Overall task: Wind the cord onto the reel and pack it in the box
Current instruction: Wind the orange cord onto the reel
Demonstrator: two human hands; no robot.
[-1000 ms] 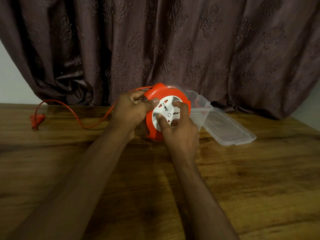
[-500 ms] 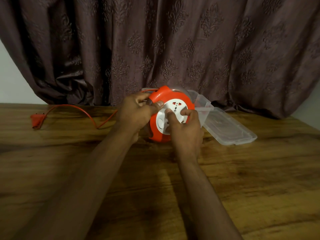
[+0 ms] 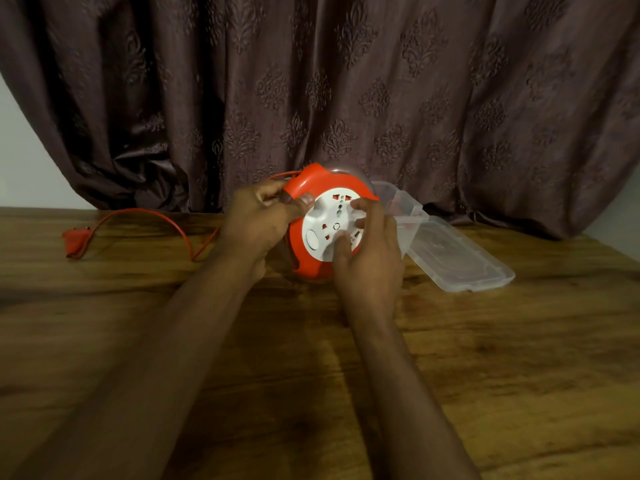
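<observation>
Wood-grain brown worktop (image 3: 519,393) fills the near part of the view, with two bare forearms reaching forward over it to a round orange plastic cord reel (image 3: 313,265) held on edge near the middle. Its white socket face (image 3: 329,220) is turned toward the camera. The left hand (image 3: 259,220) grips the reel's upper left rim, fingers curled over the orange edge and the thumb pressed on the front of it. The right hand (image 3: 370,258) is curled against the white socket face, its thumb pressed low on the disc and its fingertips touching the disc's right side. A thin orange cord (image 3: 162,220) leaves the reel near the left hand and arcs across the worktop to an orange plug (image 3: 74,240) lying flat well to the left. Just behind and to the right of the reel stands a clear plastic box (image 3: 398,202), open, with something orange dimly showing through its wall. Its clear rectangular lid (image 3: 460,261) lies flat on the worktop beside it, toward the right. Behind everything hangs a dark purple-brown patterned curtain (image 3: 346,81), with pale wall (image 3: 24,161) showing at the far left.
</observation>
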